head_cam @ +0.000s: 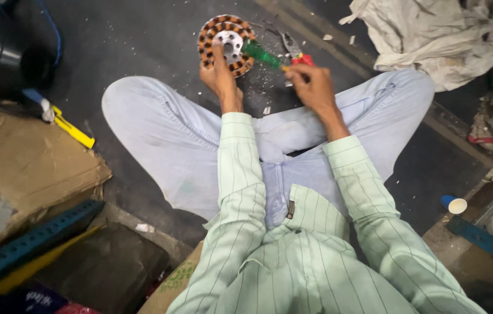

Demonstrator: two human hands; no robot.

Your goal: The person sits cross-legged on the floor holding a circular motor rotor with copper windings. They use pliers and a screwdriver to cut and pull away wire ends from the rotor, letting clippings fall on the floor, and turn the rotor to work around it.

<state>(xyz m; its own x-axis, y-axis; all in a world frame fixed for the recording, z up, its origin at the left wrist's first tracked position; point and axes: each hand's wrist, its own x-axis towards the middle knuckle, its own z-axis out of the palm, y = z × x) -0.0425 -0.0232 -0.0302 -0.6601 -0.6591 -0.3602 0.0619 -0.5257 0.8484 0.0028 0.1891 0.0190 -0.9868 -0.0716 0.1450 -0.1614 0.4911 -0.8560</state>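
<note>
I sit cross-legged on a dark floor. A round motor stator with copper-wound coils and a silver hub lies in front of my knees. My left hand rests on its near edge, fingers pressing on it. My right hand grips a screwdriver with a green handle, its tip pointing at the stator's right side. A pair of pliers with red grips lies on the floor just beyond my right hand.
Crumpled white cloth lies at the far right. Flattened cardboard, a yellow-handled tool and a dark cylinder sit at the left. A blue perforated metal bar lies near left. A small paper cup lies at the right. White debris dots the floor.
</note>
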